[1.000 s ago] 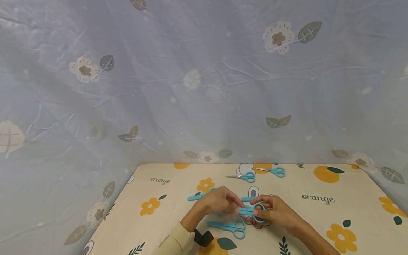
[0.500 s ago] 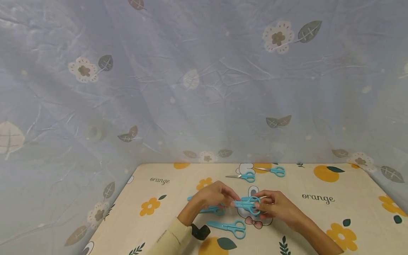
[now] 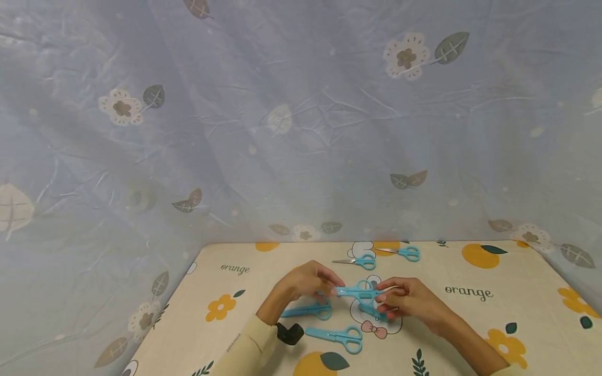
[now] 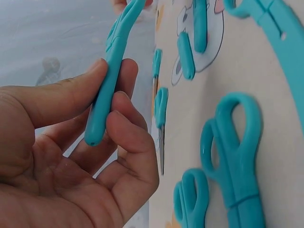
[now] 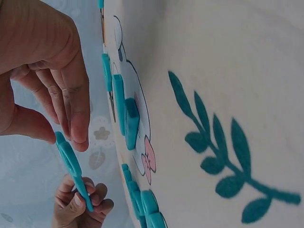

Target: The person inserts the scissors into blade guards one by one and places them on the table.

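A pair of light-blue scissors point(image 3: 361, 293) with its blades in a matching cover is held up between my hands. My left hand point(image 3: 310, 282) pinches the covered blade end between thumb and fingers, shown closely in the left wrist view, where the blade cover point(image 4: 105, 97) points down. At the handle end, my right hand point(image 3: 406, 302) holds the scissors by a handle loop point(image 5: 70, 154) between thumb and fingertips. Below them, two loose blade covers point(image 4: 186, 56) lie side by side on the cloth.
Covered scissors lie on the near left part of the table, one pair point(image 3: 336, 334) in front and another point(image 3: 308, 310) under my left hand. Two uncovered scissors with bare blades, one pair point(image 3: 364, 261) left of the other point(image 3: 410, 254), lie at the back. A patterned curtain point(image 3: 301, 156) hangs behind the table.
Both hands have moved up and slightly left in the head view, carrying the covered scissors with them. The scissors have turned, and the loose covers beneath show differently.
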`<state>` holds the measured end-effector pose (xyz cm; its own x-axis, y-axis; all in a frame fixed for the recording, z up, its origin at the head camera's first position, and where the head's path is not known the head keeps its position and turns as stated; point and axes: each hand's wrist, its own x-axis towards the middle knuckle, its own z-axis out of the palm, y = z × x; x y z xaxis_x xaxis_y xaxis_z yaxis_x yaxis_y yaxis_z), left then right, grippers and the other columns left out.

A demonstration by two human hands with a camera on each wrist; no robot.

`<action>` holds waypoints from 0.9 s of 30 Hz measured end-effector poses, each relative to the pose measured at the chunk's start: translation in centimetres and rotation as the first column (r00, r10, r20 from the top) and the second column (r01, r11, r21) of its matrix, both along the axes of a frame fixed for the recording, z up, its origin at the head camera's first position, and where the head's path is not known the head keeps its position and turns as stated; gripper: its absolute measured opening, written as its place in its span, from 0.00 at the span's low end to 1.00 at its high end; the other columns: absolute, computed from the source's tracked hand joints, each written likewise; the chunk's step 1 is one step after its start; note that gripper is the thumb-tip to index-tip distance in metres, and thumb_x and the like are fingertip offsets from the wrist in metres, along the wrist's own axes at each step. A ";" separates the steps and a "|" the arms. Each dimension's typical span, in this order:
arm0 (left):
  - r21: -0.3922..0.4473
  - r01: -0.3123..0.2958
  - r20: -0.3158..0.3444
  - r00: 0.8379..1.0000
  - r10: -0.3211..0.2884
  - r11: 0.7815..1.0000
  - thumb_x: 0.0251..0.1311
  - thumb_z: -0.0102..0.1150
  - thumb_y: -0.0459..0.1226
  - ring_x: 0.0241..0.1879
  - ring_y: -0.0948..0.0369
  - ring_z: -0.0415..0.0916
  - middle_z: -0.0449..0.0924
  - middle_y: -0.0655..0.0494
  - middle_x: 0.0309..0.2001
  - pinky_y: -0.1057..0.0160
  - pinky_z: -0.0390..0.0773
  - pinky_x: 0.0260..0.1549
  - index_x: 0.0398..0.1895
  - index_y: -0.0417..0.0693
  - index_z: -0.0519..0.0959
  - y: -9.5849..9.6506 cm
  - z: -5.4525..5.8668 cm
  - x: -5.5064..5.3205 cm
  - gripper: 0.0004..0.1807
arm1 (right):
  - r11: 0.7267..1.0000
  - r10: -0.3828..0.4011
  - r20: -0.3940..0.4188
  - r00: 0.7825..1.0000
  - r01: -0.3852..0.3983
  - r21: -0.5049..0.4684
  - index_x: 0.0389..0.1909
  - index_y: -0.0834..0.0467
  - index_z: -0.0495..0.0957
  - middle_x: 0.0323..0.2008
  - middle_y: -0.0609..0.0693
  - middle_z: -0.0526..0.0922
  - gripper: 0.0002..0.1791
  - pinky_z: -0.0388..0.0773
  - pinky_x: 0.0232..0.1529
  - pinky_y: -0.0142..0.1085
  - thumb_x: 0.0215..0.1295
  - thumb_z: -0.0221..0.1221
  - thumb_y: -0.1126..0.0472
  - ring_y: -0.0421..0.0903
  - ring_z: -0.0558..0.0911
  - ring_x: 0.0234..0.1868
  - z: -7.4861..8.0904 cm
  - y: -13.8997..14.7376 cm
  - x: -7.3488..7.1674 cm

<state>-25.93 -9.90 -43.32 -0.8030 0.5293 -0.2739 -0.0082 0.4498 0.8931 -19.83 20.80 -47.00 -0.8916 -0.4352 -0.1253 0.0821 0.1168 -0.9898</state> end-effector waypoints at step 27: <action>-0.008 -0.124 0.000 0.992 0.124 0.992 0.65 0.66 0.26 0.23 0.61 0.68 0.84 0.55 0.33 0.65 0.73 0.27 0.53 0.41 0.89 -5.3 -2.0 -5.6 0.14 | 0.974 -0.153 -0.035 0.988 0.156 0.165 0.69 0.75 0.71 0.56 0.58 0.88 0.30 0.88 0.52 0.40 0.78 0.64 0.57 0.45 0.87 0.51 -1.1 4.2 -1.4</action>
